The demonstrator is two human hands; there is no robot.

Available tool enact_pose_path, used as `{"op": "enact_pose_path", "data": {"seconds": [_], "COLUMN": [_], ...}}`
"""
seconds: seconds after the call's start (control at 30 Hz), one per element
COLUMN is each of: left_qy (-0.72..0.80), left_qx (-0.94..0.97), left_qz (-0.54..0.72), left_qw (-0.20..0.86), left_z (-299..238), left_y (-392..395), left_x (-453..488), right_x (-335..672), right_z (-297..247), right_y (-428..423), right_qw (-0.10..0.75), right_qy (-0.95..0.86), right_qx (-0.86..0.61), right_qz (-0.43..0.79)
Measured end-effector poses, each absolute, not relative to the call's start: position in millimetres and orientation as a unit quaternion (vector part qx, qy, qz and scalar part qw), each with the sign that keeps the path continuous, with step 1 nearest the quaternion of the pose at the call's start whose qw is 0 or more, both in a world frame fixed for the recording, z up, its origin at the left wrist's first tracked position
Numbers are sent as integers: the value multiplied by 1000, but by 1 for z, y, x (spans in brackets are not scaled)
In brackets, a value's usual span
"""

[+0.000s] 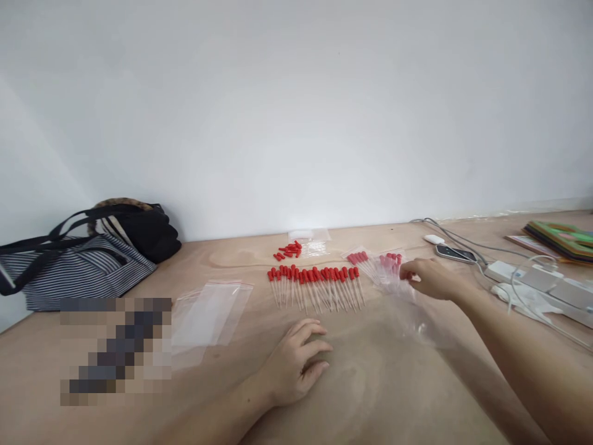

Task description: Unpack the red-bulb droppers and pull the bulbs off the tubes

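My left hand (pixel 301 361) rests low over the wooden table, fingers apart and nothing in them. Just beyond it lies a row of glass droppers (pixel 317 287) with red bulbs, tips toward me. My right hand (pixel 430 279) reaches to the right of this row, its bent fingers closed at the edge of a clear plastic bag (pixel 389 275) with several red-bulbed droppers inside. Another bag of droppers (pixel 359 258) lies against it on the left. Behind the row sit a small heap of loose red bulbs (pixel 290 250) and a bunch of clear tubes (pixel 317 248).
Flat zip bags (pixel 208 312) lie left of my left hand, beside a pixelated dark patch. A striped bag (pixel 92 266) and a black bag (pixel 148 235) stand at the far left. To the right are a phone-like device (pixel 455 253), cables, a power strip (pixel 546 281) and coloured sheets (pixel 560 238).
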State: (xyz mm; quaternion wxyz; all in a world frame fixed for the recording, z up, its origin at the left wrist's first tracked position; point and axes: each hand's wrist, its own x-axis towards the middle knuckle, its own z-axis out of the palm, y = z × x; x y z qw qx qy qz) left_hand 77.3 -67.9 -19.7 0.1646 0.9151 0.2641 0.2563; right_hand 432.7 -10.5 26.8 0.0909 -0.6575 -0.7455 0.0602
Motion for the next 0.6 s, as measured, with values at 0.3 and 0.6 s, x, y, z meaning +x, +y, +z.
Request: {"op": "enact_pose_path", "data": {"seconds": [0.3, 0.6], "left_qy": [269, 285], "left_qx": [915, 894], "left_qz": [250, 280], "left_qw": [169, 203], "left_z": [-17, -10], "left_y": [-69, -70], "left_x": [78, 82], "right_x": [416, 403], "right_z": [8, -1], "right_y": [38, 57], "right_qw": [179, 399], "right_qy": [-557, -509], "right_qx": [-811, -761], "right_qz": [-29, 56]}}
